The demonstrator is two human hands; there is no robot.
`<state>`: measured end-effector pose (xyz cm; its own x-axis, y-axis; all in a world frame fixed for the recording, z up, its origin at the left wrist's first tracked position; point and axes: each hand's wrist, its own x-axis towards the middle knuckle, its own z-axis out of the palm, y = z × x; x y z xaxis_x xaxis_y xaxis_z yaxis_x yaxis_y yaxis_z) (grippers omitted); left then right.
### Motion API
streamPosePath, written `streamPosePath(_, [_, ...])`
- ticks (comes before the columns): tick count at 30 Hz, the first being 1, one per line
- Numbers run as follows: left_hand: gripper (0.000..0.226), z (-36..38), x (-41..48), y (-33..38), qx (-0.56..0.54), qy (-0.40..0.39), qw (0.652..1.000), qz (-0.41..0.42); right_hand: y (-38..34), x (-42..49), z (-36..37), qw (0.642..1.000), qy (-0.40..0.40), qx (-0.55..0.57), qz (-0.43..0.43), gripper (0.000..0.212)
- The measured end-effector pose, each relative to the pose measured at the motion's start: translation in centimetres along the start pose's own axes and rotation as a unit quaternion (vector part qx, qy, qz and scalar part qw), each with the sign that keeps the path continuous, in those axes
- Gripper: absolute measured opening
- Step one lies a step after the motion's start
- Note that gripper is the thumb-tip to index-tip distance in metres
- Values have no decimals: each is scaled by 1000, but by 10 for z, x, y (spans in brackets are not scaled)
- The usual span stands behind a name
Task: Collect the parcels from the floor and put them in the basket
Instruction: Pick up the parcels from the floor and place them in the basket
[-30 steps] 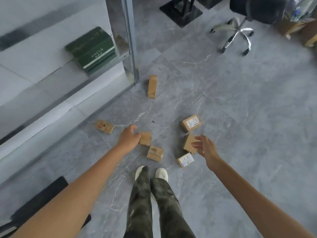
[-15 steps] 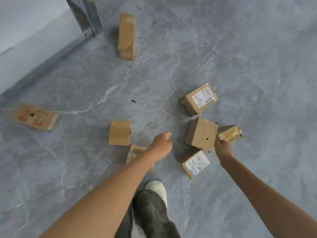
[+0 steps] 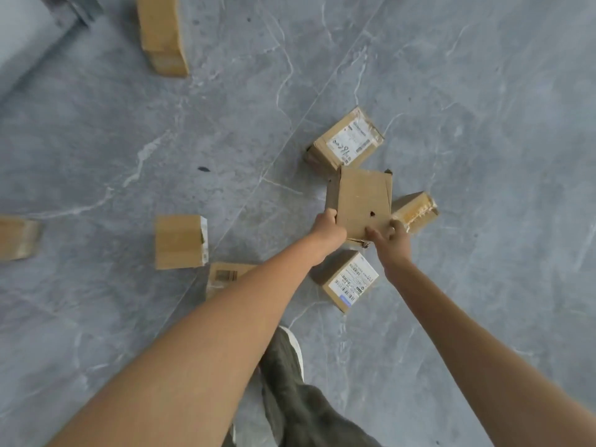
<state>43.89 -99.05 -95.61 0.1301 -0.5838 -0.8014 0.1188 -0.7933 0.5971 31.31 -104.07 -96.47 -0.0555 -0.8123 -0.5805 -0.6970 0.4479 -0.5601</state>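
Hands: our left hand (image 3: 327, 229) and right hand (image 3: 392, 241) both hold the plain box (image 3: 359, 201) by its near edge, among other parcels on the floor (image 3: 483, 124) | Risk: it may slip, our hold is small | Points: nearly square, tipped corner away; no basket in view.

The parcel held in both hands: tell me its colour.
Plain brown cardboard parcel, no label showing on top, one small dark hole; head view.
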Motion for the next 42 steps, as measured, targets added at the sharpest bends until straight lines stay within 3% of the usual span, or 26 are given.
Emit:
streamPosePath(7, [35, -66, -231, 155, -47, 45, 997, 28, -168, -171, -121, 993, -19, 95, -68, 51])
streamPosePath(12, [26, -117, -428, 270, -36, 151, 978, 140, -316, -311, -233, 971, -45, 125, -198, 51])
streamPosePath(15, [20, -144, -536, 320, -44, 223, 946, 232, -397, -397, -282, 932, -74, 163, -315, 59])
streamPosePath(18, [5, -159, -631, 358, -115, 316, 892, 302, -459, -475, -316, 892, -105, 207, -388, 66])
streamPosePath(23, [12, -171, -755, 390, -212, 394, 817, 363, -525, -581, -356, 835, -158, 238, -471, 63])
streamPosePath(25, [31, -172, -797, 388, -245, 400, 803, 367, -536, -619, -367, 811, -203, 263, -481, 67])
streamPosePath(27, [69, -169, -839, 376, -274, 376, 812, 353, -534, -652, -376, 792, -252, 270, -485, 73])
streamPosePath(29, [107, -158, -883, 353, -310, 299, 830, 355, -517, -681, -384, 780, -289, 226, -508, 73])
streamPosePath(30, [113, -150, -901, 337, -319, 259, 828, 381, -505, -694, -387, 776, -301, 186, -522, 71])
streamPosePath(32, [107, -130, -936, 303, -320, 257, 805, 428, -477, -721, -390, 773, -285, 95, -559, 80])
streamPosePath(35, [91, -92, -978, 250, -316, 374, 763, 422, -434, -766, -394, 742, -252, 43, -619, 92])
streamPosePath(39, [61, -40, -1023, 181, -274, 462, 730, 423, -370, -845, -400, 693, -388, 68, -604, 85])
streamPosePath(42, [33, -16, -1063, 133, -253, 500, 714, 420, -324, -885, -412, 664, -446, 110, -591, 56])
